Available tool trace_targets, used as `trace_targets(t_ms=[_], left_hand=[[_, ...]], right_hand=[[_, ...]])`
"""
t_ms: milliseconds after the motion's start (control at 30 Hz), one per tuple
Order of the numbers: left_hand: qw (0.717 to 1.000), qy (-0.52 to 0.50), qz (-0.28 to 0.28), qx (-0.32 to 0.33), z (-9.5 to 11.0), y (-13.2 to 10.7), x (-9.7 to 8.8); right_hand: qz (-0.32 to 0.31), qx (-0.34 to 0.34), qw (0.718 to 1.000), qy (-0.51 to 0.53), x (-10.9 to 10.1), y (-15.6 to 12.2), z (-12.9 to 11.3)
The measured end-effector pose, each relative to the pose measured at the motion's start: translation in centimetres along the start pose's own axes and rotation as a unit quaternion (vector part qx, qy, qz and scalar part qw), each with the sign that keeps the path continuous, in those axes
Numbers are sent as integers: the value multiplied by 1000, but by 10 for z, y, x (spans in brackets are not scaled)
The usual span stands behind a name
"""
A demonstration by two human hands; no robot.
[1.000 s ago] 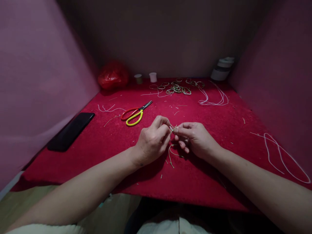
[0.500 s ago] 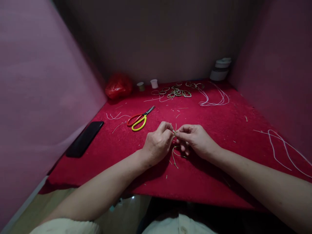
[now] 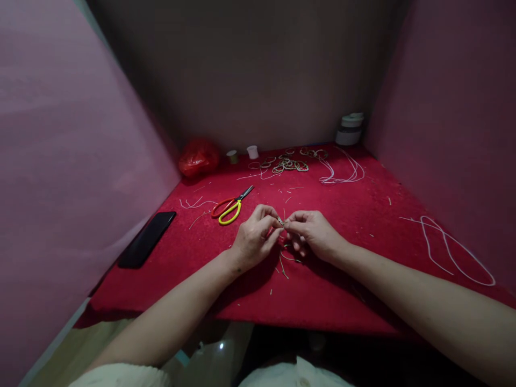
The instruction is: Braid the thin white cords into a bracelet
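Observation:
Near the middle of the red cloth, my left hand (image 3: 257, 233) and my right hand (image 3: 315, 231) meet fingertip to fingertip. Both are closed in a pinch on a small braided cord (image 3: 281, 221), pale and green, most of it hidden by the fingers. Loose green cord ends (image 3: 285, 260) hang or lie below the hands. Scissors (image 3: 233, 207) with one red and one yellow handle lie beyond my left hand, blades pointing away to the right.
Behind the hands lies a pile of braided cord loops (image 3: 289, 164) and white cord (image 3: 346, 177). A red plastic bag (image 3: 199, 157), two small spools (image 3: 252, 152) and a lidded container (image 3: 350, 129) stand at the back. A black phone (image 3: 147, 239) lies left; another white cord (image 3: 455, 248) lies right.
The view has shifted slightly, so the table things sit lower. My left thumb has moved to the front of the cord, and more of the braid shows between my fingertips.

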State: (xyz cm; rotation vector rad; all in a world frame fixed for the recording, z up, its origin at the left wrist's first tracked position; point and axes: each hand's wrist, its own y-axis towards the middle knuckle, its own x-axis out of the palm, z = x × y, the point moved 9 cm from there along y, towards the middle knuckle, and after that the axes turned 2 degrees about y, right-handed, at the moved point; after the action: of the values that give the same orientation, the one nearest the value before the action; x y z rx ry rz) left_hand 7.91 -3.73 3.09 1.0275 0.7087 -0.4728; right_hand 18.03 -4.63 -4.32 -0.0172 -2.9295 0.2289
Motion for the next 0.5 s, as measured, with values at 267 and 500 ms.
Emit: trace_targets(t_ms=[267,500], left_hand=[[970,-110,5,-215,-46,13,-9],[901,-296,-62,-312,-49,3,19]], right_hand=[[-43,-17,997,-69,4,2,0],[-64,2,996,-61,9,2,3]])
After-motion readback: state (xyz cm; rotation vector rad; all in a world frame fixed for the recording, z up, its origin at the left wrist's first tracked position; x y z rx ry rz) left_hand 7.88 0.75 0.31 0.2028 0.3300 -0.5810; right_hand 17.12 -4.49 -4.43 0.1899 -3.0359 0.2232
